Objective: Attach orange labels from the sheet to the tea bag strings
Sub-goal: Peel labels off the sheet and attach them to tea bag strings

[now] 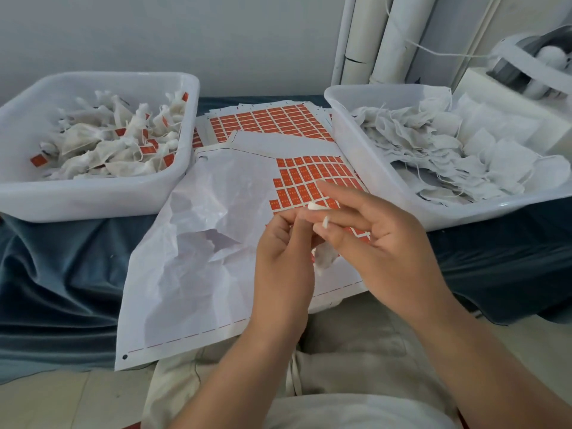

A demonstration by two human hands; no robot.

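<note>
The left hand has its fingers curled, and they pinch the top of a small white tea bag, which hangs in the gap between the two hands over the near edge of the label sheet. The right hand is just beside it on the right with its fingers spread and mostly straight. Its lower fingers lie against the bag, but motion blur hides whether the thumb grips anything, so its hold cannot be told. Two small white bits show at the fingertips where the hands meet, too blurred to name. The sheet lies crumpled over the front edge of the blue cloth. Most of its backing is bare, and the remaining orange labels sit in rows at its far right corner, directly beyond the fingers. More sheets lie stacked towards the back edge. At the cloth's left side stands a white tub of tea bags with orange tags on them, and at the right side a second tub holds plain white bags and loose strings. White pipes stand against the wall at the back right — the person's pale trousers fill the near foreground
</note>
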